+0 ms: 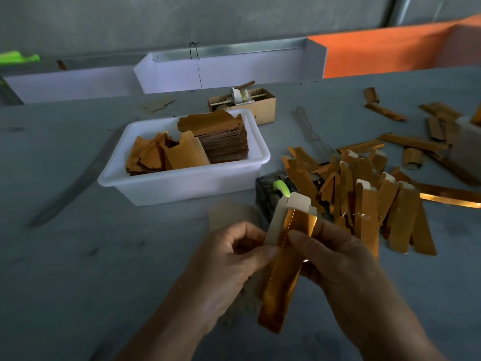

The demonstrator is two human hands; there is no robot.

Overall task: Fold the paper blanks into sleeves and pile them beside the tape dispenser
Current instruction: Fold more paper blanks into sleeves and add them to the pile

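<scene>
A gold paper sleeve [283, 261], partly folded, stands nearly upright in the air over the grey bench [104, 256], its pale inner flaps open at the top and a dotted crease running down its shiny face. The left hand [229, 259] pinches its left edge between thumb and curled fingers; the right hand [335, 259] has its thumb pressed on the front face and its fingers wrapped behind, so each hand's grip is closed on the sleeve. Just behind the sleeve sits the tape dispenser [270, 191], dark with a green roll. Touching its right side, a loose pile of finished sleeves [369, 194] spreads over the bench. Left of the dispenser stands a white tub [182, 183] holding a flat stack of paper blanks [221, 139] and some leaning ones. Behind the tub is a small cardboard box [260, 105]. More gold strips [413, 142] lie scattered at far right.
</scene>
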